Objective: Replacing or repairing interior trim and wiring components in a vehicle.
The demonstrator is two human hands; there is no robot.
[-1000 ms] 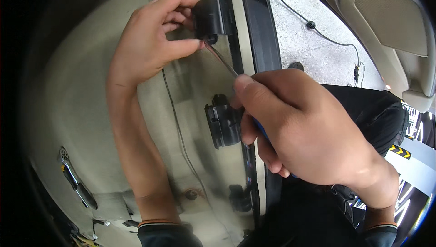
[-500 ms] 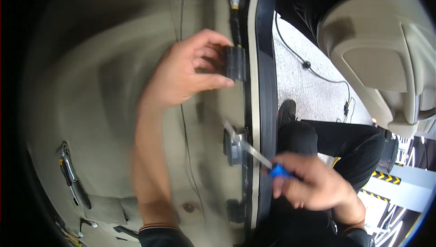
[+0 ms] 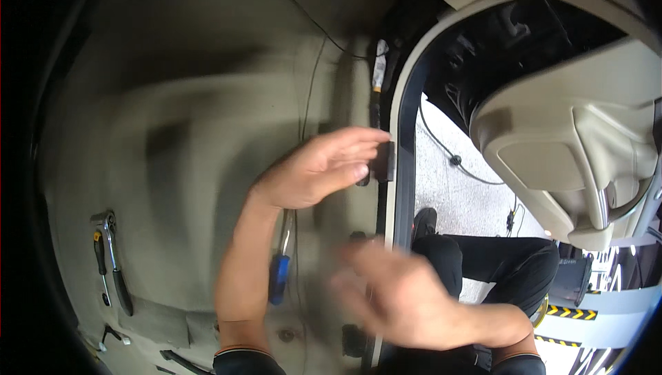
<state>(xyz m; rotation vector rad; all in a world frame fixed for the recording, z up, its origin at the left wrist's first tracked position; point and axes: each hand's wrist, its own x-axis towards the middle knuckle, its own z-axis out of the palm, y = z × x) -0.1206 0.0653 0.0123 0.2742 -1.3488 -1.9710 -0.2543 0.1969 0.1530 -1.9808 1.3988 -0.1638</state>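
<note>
My left hand (image 3: 321,168) reaches across the beige carpet to the door sill, its fingers stretched out and thumb apart. Its fingertips are at a black plastic piece (image 3: 387,161) on the wiring run, partly covering it. Smeared by motion, my right hand (image 3: 396,289) is over the sill nearer to me, and its fingers cannot be made out. On the carpet beside my left forearm lies a blue-handled tool (image 3: 279,275) with a thin metal shaft, its tip hidden by my left wrist. Another black piece (image 3: 354,340) sits lower along the sill.
A ratchet (image 3: 116,265) and a slim tool with a yellow and black handle (image 3: 101,254) lie on the carpet at left. A thin black cable (image 3: 314,85) crosses it. Right of the sill are my bent legs (image 3: 496,258) and an open beige door panel (image 3: 552,154).
The blue-handled tool has left my right hand and lies on the carpet. My right hand has moved left. My left hand's fingers have straightened beside the black piece. The view has shifted.
</note>
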